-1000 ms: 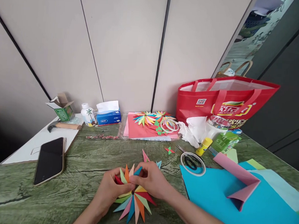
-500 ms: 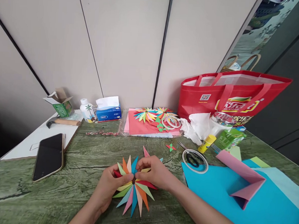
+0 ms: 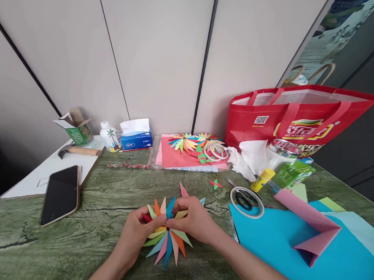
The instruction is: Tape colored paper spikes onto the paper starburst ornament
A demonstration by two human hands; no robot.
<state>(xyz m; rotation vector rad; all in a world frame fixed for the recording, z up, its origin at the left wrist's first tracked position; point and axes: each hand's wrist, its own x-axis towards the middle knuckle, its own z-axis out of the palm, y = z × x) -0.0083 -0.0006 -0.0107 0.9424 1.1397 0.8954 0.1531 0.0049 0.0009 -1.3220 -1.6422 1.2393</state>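
Note:
Both my hands hold a many-pointed folded paper star [image 3: 168, 244] with spikes in orange, blue, pink, green, red and yellow, low over the table. My left hand [image 3: 137, 230] grips its left side, thumb near the small centre hole. My right hand [image 3: 192, 218] pinches the star's upper right, fingertips close to the centre and to my left thumb. Some of the spikes are hidden under my fingers. Beyond my right hand, a pink spike tip [image 3: 184, 190] and a pale blue tip poke out; whether they belong to this star I cannot tell.
To the right lie blue paper sheets [image 3: 263, 242], a folded pink paper [image 3: 318, 224], scissors [image 3: 243, 200] under a tape ring [image 3: 258, 213] and a glue stick [image 3: 262, 180]. Finished paper stars [image 3: 183, 143] lie behind. A phone [image 3: 61, 195] and a hammer [image 3: 85, 150] are left.
My right fingers have shifted slightly at the star's centre, and both hands keep their hold. The camera view has moved a little, so things on the right appear farther right.

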